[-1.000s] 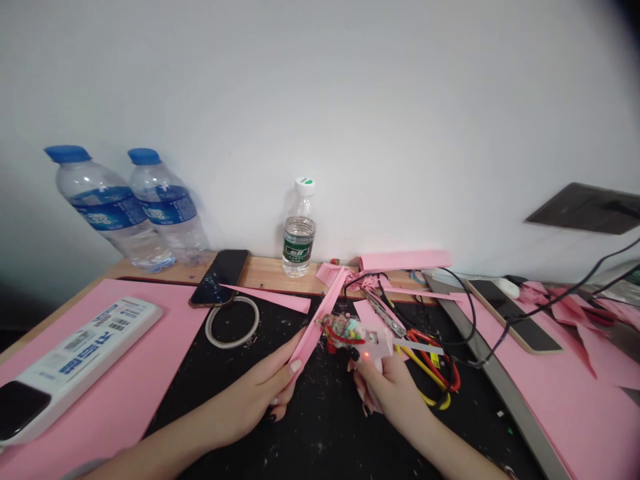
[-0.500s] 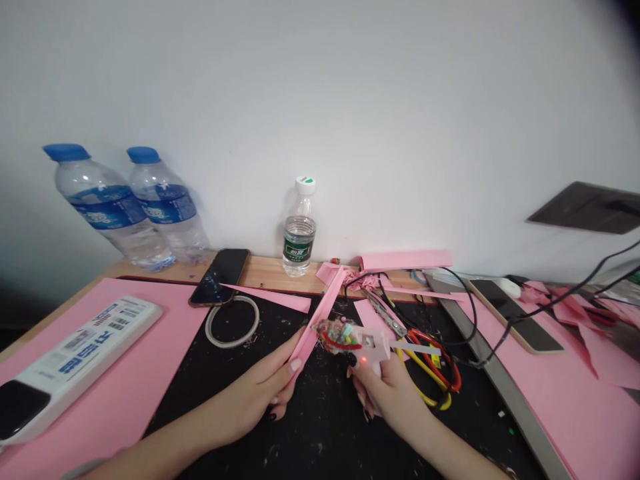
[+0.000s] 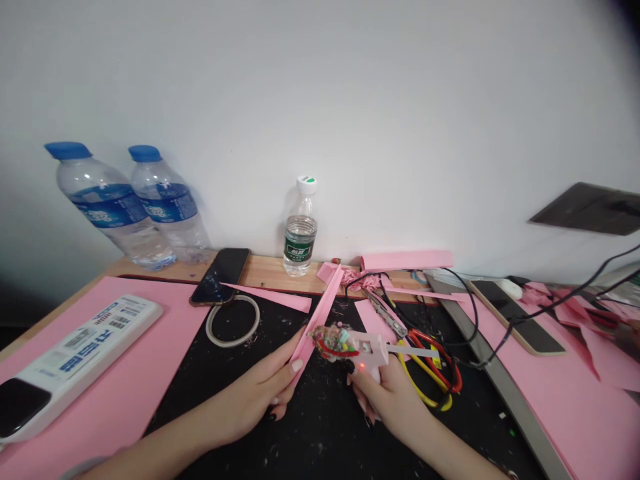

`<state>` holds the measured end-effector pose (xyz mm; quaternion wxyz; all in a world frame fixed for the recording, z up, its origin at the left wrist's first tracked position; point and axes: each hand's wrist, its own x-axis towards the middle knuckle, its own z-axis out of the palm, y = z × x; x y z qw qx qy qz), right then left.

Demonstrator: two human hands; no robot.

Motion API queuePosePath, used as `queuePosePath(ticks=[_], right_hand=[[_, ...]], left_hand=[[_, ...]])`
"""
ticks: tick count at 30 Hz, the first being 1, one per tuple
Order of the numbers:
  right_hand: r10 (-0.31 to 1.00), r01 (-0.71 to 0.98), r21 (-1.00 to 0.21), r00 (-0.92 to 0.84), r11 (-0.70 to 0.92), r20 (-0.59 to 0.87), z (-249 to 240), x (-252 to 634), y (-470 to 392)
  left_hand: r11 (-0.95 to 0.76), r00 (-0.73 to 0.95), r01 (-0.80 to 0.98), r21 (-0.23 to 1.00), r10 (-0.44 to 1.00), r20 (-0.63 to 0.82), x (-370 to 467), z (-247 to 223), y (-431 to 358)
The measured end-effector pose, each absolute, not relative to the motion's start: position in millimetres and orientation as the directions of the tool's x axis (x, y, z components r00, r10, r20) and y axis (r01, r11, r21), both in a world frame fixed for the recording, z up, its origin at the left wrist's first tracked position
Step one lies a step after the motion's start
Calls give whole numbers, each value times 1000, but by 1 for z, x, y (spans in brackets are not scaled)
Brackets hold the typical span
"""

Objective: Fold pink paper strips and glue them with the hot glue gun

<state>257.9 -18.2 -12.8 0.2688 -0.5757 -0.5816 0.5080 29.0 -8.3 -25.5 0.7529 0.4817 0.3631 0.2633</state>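
My left hand [image 3: 273,383] is closed on a folded pink paper strip [image 3: 325,303], which slants up and away over the black mat [image 3: 310,440]. In my right hand [image 3: 383,393] is a pale pink glue gun [image 3: 373,353] with a small red light lit and a translucent stick [image 3: 413,351] out of its back. Its front end is covered by a clump of coloured bits [image 3: 335,340], and the tip is beside or against the strip near my left fingers; whether it touches cannot be made out.
Red-and-yellow-handled pliers [image 3: 433,370] and black cables lie right of my right hand. A ring [image 3: 209,323], a dark phone [image 3: 220,277] and a white box [image 3: 80,363] lie left. Bottles [image 3: 300,243] stand by the wall. Another phone [image 3: 517,317] lies on pink paper at right.
My right hand has moved the glue gun slightly left, so its tip is closer to the pink strip. My left hand has hardly moved.
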Motion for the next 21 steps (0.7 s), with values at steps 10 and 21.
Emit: queuePosePath(ticks=[10, 21], right_hand=[[943, 378, -911, -211, -166, -259, -14, 259, -19], [935, 379, -908, -220, -180, -277, -12, 259, -20]], left_hand=[[425, 705, -27, 905, 650, -284, 23, -18, -3], [371, 675, -12, 929, 688, -266, 26, -13, -1]])
